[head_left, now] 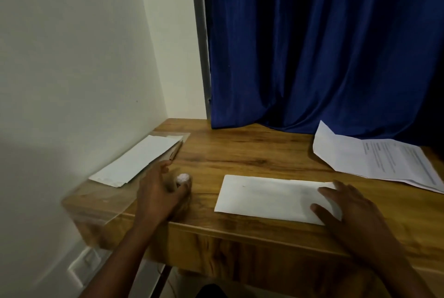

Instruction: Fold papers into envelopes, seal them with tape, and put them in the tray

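A white folded envelope [269, 198] lies flat near the front edge of the wooden table [252, 151]. My right hand [346, 206] rests flat on its right end, fingers spread. My left hand [158, 189] curls around a roll of clear tape [183, 181] standing just left of the envelope. At the table's left end sits a clear plastic tray [101, 204] with white envelopes [137, 162] stacked inside it.
Printed paper sheets [384, 161] lie at the back right of the table. A blue curtain [324, 45] hangs behind the table and a white wall [72, 57] runs along the left side.
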`<state>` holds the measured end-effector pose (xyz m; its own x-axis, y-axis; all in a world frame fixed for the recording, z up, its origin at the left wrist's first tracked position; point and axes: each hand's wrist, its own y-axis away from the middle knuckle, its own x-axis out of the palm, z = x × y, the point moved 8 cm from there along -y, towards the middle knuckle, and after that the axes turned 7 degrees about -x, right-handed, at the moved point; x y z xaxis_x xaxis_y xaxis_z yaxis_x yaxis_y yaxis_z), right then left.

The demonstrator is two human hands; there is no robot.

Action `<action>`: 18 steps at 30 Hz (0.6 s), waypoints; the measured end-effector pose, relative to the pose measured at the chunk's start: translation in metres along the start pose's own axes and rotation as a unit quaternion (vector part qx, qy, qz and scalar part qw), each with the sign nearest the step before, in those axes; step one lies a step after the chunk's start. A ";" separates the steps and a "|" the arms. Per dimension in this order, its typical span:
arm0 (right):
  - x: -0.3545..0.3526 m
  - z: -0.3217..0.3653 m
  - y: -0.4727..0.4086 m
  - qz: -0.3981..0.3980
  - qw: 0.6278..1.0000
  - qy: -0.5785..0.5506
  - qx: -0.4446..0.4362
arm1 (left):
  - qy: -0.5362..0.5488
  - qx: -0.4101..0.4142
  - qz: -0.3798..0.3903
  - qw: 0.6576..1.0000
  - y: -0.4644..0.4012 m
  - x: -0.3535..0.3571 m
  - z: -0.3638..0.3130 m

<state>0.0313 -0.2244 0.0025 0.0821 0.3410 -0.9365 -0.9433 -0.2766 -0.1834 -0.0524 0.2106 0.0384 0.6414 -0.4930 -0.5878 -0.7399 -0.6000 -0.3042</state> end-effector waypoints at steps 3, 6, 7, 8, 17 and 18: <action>0.003 -0.003 -0.001 0.008 1.000 -0.006 0.008 | -0.117 0.011 0.041 0.992 0.001 0.011 0.001; 0.003 -0.005 -0.002 0.005 1.000 -0.012 0.008 | -0.135 0.023 0.042 0.990 0.001 0.016 -0.005; 0.002 -0.006 -0.002 0.002 1.000 -0.013 0.009 | -0.133 0.026 0.042 0.990 0.001 0.017 -0.006; 0.001 -0.005 -0.002 -0.001 1.000 -0.014 0.009 | -0.127 0.033 0.040 0.991 0.002 0.017 -0.008; -0.010 0.002 0.003 -0.036 0.998 -0.041 0.010 | 0.238 -0.012 0.150 0.960 0.022 0.056 -0.071; -0.014 0.003 0.005 -0.051 0.997 -0.051 0.009 | 0.278 -0.016 0.174 0.945 0.028 0.066 -0.083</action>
<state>0.0247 -0.2273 0.0154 0.1455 0.4568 -0.8776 -0.9374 -0.2201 -0.2700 -0.0141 0.1091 0.0529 0.3748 -0.9130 -0.1611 -0.9247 -0.3556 -0.1361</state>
